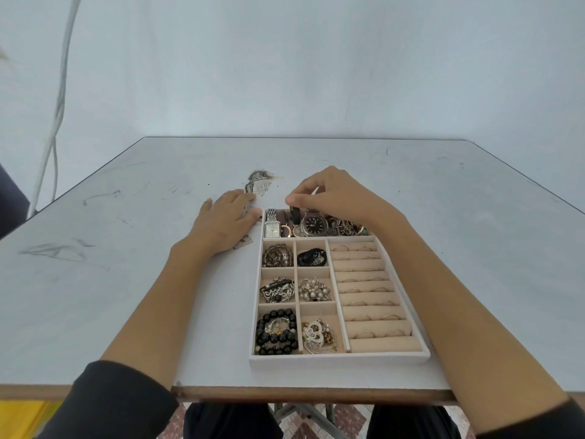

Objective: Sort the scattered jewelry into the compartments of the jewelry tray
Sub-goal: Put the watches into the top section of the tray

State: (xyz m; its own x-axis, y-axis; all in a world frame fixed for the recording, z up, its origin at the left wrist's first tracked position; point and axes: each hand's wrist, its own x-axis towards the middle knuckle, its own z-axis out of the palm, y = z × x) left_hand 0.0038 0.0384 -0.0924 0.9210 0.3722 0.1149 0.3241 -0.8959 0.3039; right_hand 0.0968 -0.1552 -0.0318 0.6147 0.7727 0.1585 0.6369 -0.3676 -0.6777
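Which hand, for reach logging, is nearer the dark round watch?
Right. The right hand pinches a strap just beside the watch; the left hand rests outside the tray.

Plain room: scuffed table (126, 280), bare white wall (285, 58)

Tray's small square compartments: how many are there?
6, in two columns at the left of the tray: far row, brown beads and black band; middle, chains and pearls; near, black beads and silver pendants. None hidden.

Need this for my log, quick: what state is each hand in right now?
Left hand: open, flat on the table.
Right hand: pinches a dark strap in the top compartment of the tray.
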